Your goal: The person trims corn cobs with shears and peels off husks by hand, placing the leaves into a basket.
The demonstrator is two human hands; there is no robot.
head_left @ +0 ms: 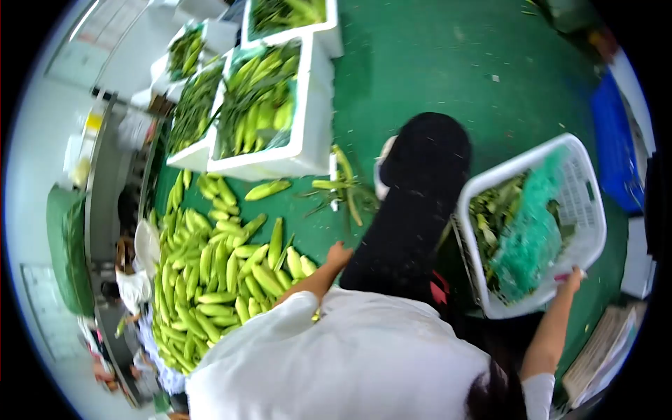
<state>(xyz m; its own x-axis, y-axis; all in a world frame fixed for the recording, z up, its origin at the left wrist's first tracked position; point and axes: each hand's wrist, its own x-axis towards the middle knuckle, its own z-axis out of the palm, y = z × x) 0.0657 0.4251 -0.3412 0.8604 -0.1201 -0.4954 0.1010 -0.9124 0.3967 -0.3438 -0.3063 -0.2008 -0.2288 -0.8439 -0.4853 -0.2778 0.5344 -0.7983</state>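
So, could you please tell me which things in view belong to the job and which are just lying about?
Likely in the job: white basket, gripped by the right hand; leaves and green plastic inside it; corn pile near the left hand; foam boxes of corn.

Apparently just lying about: blue object; green bundle; white floor scrap.

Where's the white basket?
In the head view, the white basket is at the right, beside the black-clad leg, with the right hand at its near rim.
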